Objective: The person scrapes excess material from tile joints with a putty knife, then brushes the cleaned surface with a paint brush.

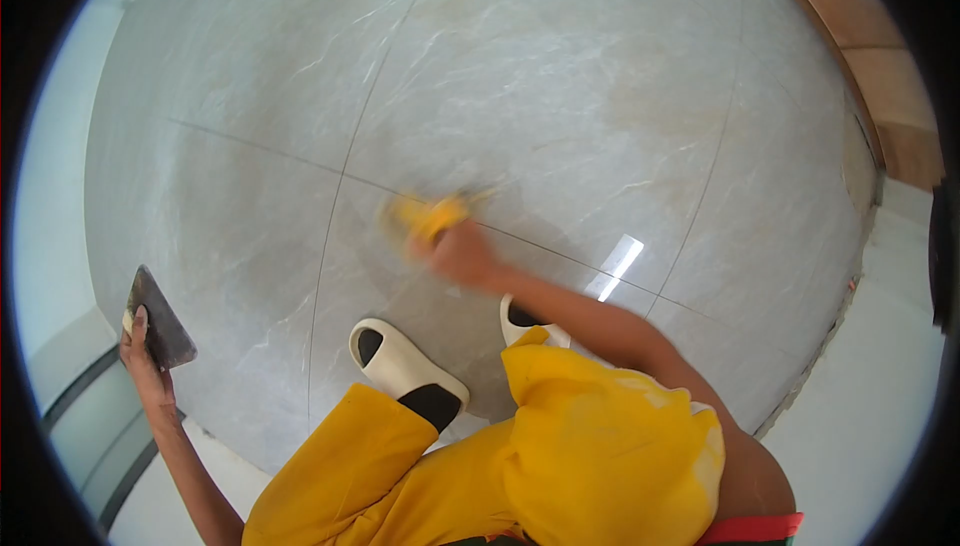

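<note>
At the left edge of the floor, my left hand [146, 354] grips a dark, flat rectangular plate [163, 326], its thumb lying over the near side. My right hand [462, 254] is closed on a yellow cloth [430, 216], blurred by motion, against the grey tiled floor [560, 96]. The cloth lies over a dark joint line between tiles, close to where two joints cross. Blur hides the exact shape of the cloth and the fingers around it.
My feet in pale slip-on shoes [400, 361] stand just below the cloth. Yellow trousers [350, 456] cover my legs. Brown panels [865, 66] border the floor at upper right, and a pale wall [850, 356] runs along the right.
</note>
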The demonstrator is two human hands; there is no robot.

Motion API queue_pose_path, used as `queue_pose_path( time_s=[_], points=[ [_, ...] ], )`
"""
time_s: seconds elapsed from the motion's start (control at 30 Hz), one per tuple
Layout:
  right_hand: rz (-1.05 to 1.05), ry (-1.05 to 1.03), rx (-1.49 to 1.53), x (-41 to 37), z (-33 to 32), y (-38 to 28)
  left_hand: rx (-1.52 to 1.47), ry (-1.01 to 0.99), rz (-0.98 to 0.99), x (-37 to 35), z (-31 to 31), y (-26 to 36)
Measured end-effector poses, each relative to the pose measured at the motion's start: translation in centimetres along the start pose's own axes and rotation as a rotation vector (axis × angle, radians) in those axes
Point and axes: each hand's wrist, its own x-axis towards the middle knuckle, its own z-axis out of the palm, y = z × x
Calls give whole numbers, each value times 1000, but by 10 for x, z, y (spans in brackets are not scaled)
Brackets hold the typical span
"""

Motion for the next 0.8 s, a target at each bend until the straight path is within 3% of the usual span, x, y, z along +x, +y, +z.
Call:
queue_pose_path(
  time_s=[0.07,0.1,0.2,0.23,0.27,0.3,0.37,0.4,0.43,0.5,0.57,0.6,0.7,0.73,0.77,0.8],
  points=[
    [-172,-95,44,-31,6,8,20,6,45,-5,14,11],
    [-121,0,-99,-27,-2,56,50,-24,59,-2,17,16],
    [140,330,-200,16,-170,138,109,-83,23,24,1,7],
    [374,336,-511,23,-242,143,109,-73,23,32,-7,1],
    [365,427,-796,28,-302,167,94,-58,38,39,-10,-7],
    [149,594,-985,27,-348,177,75,-44,49,40,-6,-9],
    [151,577,-961,20,-378,162,63,-31,66,24,17,4],
    [147,570,-949,21,-388,153,61,-48,73,19,24,10],
    [275,457,-737,12,-361,116,60,-64,82,15,30,16],
    [302,420,-247,-22,-261,56,102,-149,122,17,30,21],
    [-51,412,99,-61,-151,38,146,-196,173,12,40,34],
    [120,269,169,-84,-118,25,170,-204,199,2,51,46],
    [150,262,54,-107,-116,75,228,-164,260,2,66,55],
    [27,416,-230,-108,-148,117,242,-134,280,7,68,55],
    [-14,407,-354,-104,-208,156,271,-128,272,11,68,51],
    [329,397,-436,-104,-280,173,304,-127,268,13,67,51]
  ],
)
